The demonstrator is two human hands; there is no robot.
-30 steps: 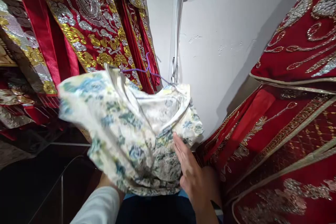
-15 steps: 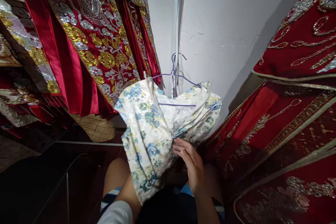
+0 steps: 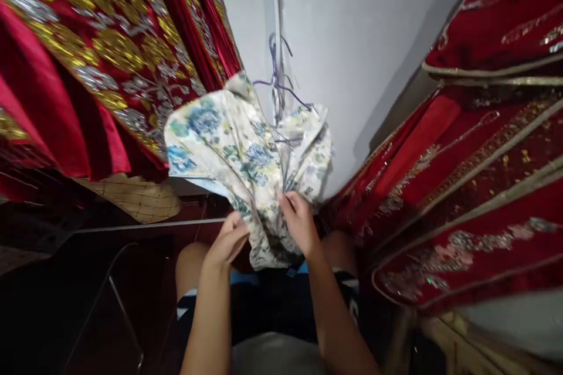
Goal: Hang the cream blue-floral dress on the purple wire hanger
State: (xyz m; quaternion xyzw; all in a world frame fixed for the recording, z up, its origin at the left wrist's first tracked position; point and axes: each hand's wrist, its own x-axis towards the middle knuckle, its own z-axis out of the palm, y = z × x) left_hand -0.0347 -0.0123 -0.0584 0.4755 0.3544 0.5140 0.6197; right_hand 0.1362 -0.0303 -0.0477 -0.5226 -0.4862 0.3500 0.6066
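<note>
A white floral blouse (image 3: 248, 155) with blue, green and yellow flowers hangs on a purple hanger (image 3: 288, 91) in front of me. Its left side is spread outward, and the lower part is bunched in folds. My right hand (image 3: 301, 222) pinches the front of the blouse where its two sides meet. At the lower left edge, my left hand (image 3: 229, 239) is closed on the cloth; some of its fingertips are hidden behind the fabric.
Red garments with gold and silver sequins (image 3: 118, 50) hang at the left. More red beaded garments (image 3: 484, 146) hang close on the right. Behind the hanger stands a white wall (image 3: 352, 23) with a narrow vertical pole. A dark chair-like shape with a metal frame (image 3: 125, 310) is lower left.
My left hand has come out from behind the blouse to its lower left edge. The right hand now pinches the front. The view has shifted, and the blouse's left side has swung outward.
</note>
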